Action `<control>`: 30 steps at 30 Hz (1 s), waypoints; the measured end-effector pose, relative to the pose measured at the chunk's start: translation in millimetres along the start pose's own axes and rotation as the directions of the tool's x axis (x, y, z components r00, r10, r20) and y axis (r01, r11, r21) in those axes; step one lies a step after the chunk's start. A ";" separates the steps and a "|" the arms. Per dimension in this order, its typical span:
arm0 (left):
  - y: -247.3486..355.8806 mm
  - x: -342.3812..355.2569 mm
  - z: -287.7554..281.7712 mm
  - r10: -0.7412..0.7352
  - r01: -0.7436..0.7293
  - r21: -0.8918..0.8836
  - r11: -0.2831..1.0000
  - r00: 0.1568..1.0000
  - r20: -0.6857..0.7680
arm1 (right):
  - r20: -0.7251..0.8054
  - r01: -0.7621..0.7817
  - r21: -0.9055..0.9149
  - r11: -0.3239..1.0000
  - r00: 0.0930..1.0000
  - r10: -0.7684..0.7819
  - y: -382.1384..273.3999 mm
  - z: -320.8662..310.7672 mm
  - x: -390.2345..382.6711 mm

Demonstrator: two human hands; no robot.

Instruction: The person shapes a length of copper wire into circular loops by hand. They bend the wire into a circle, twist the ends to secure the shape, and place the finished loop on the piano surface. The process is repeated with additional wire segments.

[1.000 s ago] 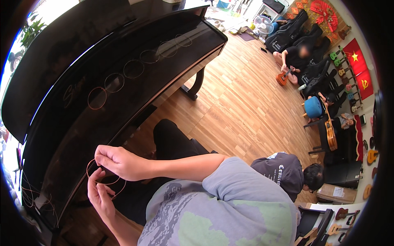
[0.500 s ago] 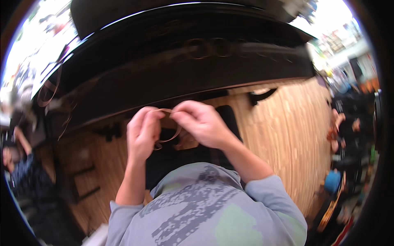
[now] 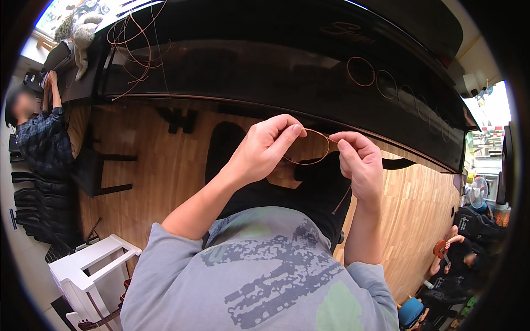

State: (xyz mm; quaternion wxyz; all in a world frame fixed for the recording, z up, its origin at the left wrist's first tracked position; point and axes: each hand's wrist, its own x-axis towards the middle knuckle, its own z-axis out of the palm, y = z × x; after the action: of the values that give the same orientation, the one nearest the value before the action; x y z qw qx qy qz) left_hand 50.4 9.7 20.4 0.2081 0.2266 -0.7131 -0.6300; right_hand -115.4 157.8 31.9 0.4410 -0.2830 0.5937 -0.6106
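Observation:
A copper-coloured guitar string (image 3: 307, 163) forms a loop between my two hands, above my lap. My left hand (image 3: 264, 148) pinches the loop between thumb and fingertips at its upper left. On the other side, my right hand (image 3: 359, 164) grips it with thumb and forefinger, and a loose end of the string hangs below that hand. Beyond them, several coiled strings (image 3: 360, 71) lie in a row on the glossy black piano (image 3: 248, 66). A tangle of loose copper-coloured strings (image 3: 148, 65) rests on its left part.
A dark seat (image 3: 223, 146) is near my legs. At left, a person in a plaid shirt (image 3: 47, 135) sits by a dark chair (image 3: 102, 171). A white stand (image 3: 91, 265) is at lower left. To the right, another person holds a small orange-brown guitar (image 3: 440, 248); a fan (image 3: 478, 192) stands behind.
My view has turned, so my hands and the piano appear shifted to the right. Both hands still hold the string; its loop now shows rounder and wider between them.

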 end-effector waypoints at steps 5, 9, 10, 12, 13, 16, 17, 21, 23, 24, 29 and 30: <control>-8.7 1.6 1.5 0.074 -0.069 0.045 0.997 0.989 -0.126 | 0.107 -0.113 0.029 0.993 0.988 0.109 -0.6 5.4 -4.0; -11.9 2.3 1.0 0.114 -0.103 0.069 0.992 0.977 -0.182 | 0.391 -0.183 0.230 0.956 0.917 0.081 4.7 2.4 -8.3; -13.4 2.8 2.8 0.137 -0.127 0.059 0.990 0.970 -0.200 | 0.361 -0.162 0.284 0.945 0.931 0.051 4.5 5.2 -8.4; -12.9 2.8 4.4 0.143 -0.137 0.043 0.990 0.969 -0.203 | 0.298 -0.114 0.391 0.913 0.955 -0.008 4.3 12.9 -7.8; -11.0 1.8 4.4 0.127 -0.123 0.036 0.992 0.974 -0.186 | 0.207 -0.031 0.365 0.930 0.977 -0.049 6.8 13.7 -6.4; -11.1 0.6 8.0 0.116 -0.123 -0.031 0.992 0.978 -0.170 | -0.053 0.195 0.211 0.958 0.981 -0.188 19.5 12.0 -2.8; -11.5 0.8 9.3 0.119 -0.131 -0.061 0.990 0.978 -0.171 | -0.081 0.268 0.012 0.963 0.960 -0.266 19.4 12.7 -2.2; -10.7 1.8 8.1 0.021 -0.027 -0.193 0.981 0.999 -0.033 | 0.015 0.369 -0.475 0.799 0.911 -0.412 11.9 28.8 4.6; -14.5 3.2 8.5 -0.005 0.015 -0.268 0.963 0.999 0.037 | 0.019 0.154 -0.161 0.975 0.988 -0.153 18.8 26.9 3.5; -13.5 3.4 8.3 -0.009 0.023 -0.303 0.953 0.999 0.048 | -0.006 0.136 -0.141 0.981 0.990 -0.138 18.5 25.4 3.5; -16.2 -3.9 7.7 0.043 -0.013 -0.248 0.969 0.992 0.118 | -0.099 0.135 0.032 0.990 0.986 -0.131 15.9 12.2 6.2; -12.5 -5.0 1.4 0.010 -0.006 -0.025 1.000 0.987 0.163 | -0.138 0.176 0.056 0.983 0.976 -0.167 15.9 11.4 7.2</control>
State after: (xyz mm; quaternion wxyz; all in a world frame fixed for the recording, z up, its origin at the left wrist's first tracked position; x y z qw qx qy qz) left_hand 54.4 12.5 7.7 0.1545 0.1688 -0.7208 -0.6543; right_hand -105.5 147.5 16.7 0.3556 -0.2769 0.5740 -0.6837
